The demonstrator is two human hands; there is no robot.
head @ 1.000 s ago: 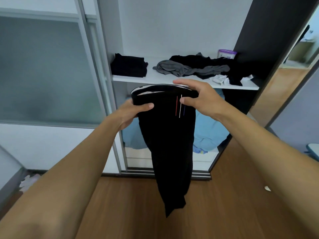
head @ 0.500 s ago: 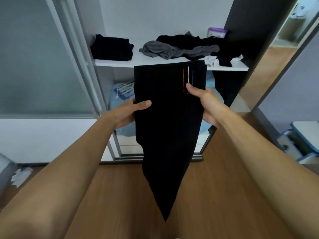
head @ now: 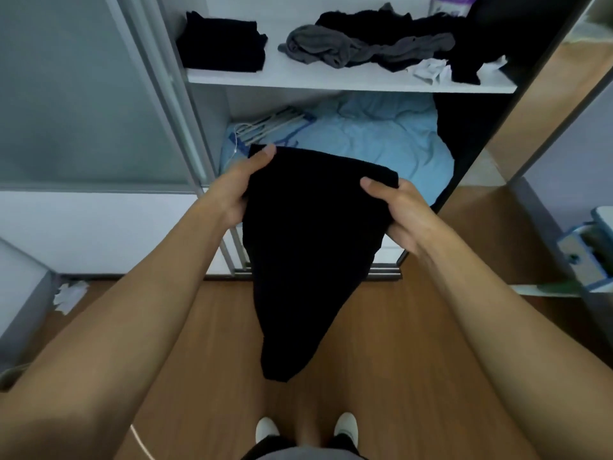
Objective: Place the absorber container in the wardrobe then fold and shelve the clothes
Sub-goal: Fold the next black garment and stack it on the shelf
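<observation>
Black garment (head: 308,260): lowered since half a second ago, from level with the shelf edge to in front of the lower compartment; its coloured stripes no longer show. Its top edge runs between the two hands, and it narrows to a tip hanging free above the floor, ahead of the shoes (head: 267,429).
Left hand (head: 240,190): grips the upper left corner, thumb on the near face, fingers hidden behind the cloth.
Right hand (head: 396,214): pinches the upper right corner, thumb on top, fingers curled beneath.
Shelf (head: 331,82): front edge well above both hands. A folded black pile (head: 222,44) sits at its left end, with bare board beside it.
Loose clothes: grey garment (head: 318,44), black heap (head: 414,31) and white cloth (head: 428,69) sprawl over the right half, reaching the front edge.
Absorber container (head: 451,3): back right of the shelf, behind the heap, cut off by the top of the view.
Lower compartment: blue bedding (head: 371,134) fills it; hangers (head: 275,124) lie at its left.
Sliding door (head: 83,94): frosted panel, its frame bordering the opening's left side.
Floor (head: 398,360): open wood between wardrobe track and shoes; crumpled paper (head: 69,295) far left, drawer unit (head: 590,254) far right.
</observation>
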